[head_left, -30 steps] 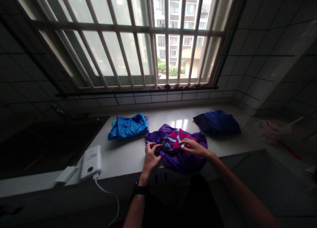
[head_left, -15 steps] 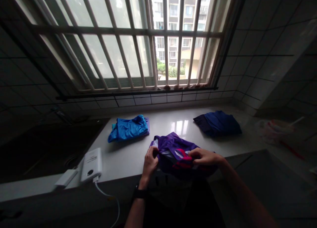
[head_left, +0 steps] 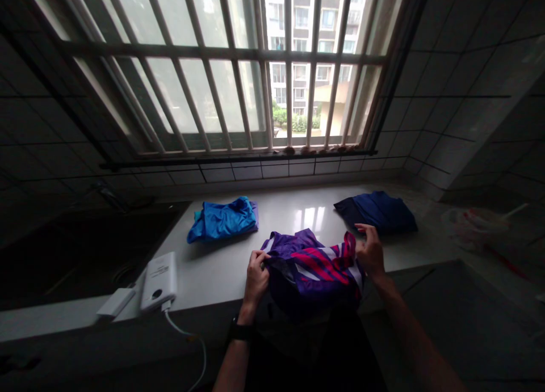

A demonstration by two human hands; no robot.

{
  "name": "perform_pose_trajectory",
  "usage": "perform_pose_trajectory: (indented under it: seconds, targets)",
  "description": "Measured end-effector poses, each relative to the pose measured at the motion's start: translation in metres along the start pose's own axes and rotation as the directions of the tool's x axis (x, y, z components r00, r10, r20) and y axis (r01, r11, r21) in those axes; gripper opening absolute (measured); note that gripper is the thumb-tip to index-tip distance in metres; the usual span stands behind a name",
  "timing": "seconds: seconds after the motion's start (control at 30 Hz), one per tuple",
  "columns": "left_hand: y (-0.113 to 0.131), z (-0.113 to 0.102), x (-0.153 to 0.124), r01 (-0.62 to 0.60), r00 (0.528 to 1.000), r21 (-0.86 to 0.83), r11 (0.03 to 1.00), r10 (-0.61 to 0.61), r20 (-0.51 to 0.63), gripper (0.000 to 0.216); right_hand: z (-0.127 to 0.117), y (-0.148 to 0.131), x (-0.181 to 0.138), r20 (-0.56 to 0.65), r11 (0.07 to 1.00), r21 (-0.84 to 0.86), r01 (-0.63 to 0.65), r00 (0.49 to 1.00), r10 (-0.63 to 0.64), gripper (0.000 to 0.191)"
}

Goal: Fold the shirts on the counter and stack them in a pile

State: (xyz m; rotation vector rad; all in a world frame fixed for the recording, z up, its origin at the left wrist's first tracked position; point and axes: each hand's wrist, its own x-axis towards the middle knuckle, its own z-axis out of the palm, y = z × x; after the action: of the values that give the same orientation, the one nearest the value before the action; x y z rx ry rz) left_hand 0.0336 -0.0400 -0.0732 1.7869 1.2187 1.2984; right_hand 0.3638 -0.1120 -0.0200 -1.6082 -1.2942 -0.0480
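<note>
On the counter (head_left: 208,281), at its front edge, the purple jersey (head_left: 313,275) has opened out since the last check, pink stripes now showing. The left hand (head_left: 257,281) is closed, gripping the jersey's edge. The right hand (head_left: 371,250) has let go and stands open beside the jersey, near the navy shirt (head_left: 374,212).

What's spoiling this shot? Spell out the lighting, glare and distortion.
Head view: the barred window is overexposed, while the tiled wall falls nearly black; glare marks the white countertop; wide-angle distortion bends the bars and tile lines; the purple shirt, left hand and right hand look dim but fairly sharp.
</note>
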Motion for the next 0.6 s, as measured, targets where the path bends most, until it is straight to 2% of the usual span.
perform_pose_trajectory:
  seconds: [0.03,0.07,0.1,0.13,0.17,0.2,0.23,0.3,0.43,0.5,0.6]
  targets:
    - [0.001,0.000,0.000,-0.004,1.000,-0.006,1.000,0.004,0.007,0.011,0.003,-0.009,-0.009,0.110,0.995,0.013,0.099,0.989,-0.100,0.044]
    - [0.002,0.000,0.000,-0.009,1.000,-0.012,1.000,0.010,0.018,0.012,0.007,-0.019,-0.019,0.276,0.980,0.051,0.191,0.941,-0.198,0.049]
    - [0.004,0.000,0.000,-0.013,0.999,-0.018,1.000,0.014,0.032,0.013,0.011,-0.027,-0.029,0.439,0.962,0.091,0.257,0.857,-0.270,0.055]
    - [0.006,0.000,0.000,-0.012,0.999,-0.023,1.000,0.013,0.047,0.016,0.016,-0.034,-0.037,0.567,0.949,0.114,0.293,0.766,-0.304,0.061]
    - [0.008,0.000,0.000,-0.005,0.998,-0.028,1.000,0.007,0.061,0.019,0.020,-0.040,-0.044,0.652,0.945,0.108,0.309,0.696,-0.302,0.061]
    - [0.009,0.000,-0.001,0.008,0.997,-0.029,1.000,-0.006,0.074,0.023,0.025,-0.044,-0.049,0.694,0.947,0.076,0.311,0.665,-0.275,0.054]
    - [0.011,0.000,-0.002,0.023,0.996,-0.030,0.999,-0.021,0.088,0.025,0.029,-0.046,-0.052,0.702,0.952,0.036,0.305,0.670,-0.242,0.041]
    - [0.012,-0.002,-0.004,0.046,0.992,-0.038,0.998,-0.041,0.117,0.027,0.032,-0.048,-0.052,0.669,0.962,0.014,0.272,0.713,-0.211,0.020]
    - [0.014,-0.007,-0.007,0.030,0.968,-0.158,0.987,0.011,0.250,0.032,0.023,-0.053,-0.036,0.588,0.958,0.222,0.183,0.758,-0.281,0.023]
    - [0.014,-0.009,-0.008,0.027,0.955,-0.165,0.986,0.023,0.296,0.034,0.014,-0.057,-0.028,0.500,0.955,0.262,0.141,0.826,-0.259,0.025]
    - [0.016,-0.006,-0.009,0.037,0.949,-0.036,0.999,-0.024,0.315,0.038,0.005,-0.064,-0.018,0.347,0.960,0.279,0.030,0.929,-0.129,0.031]
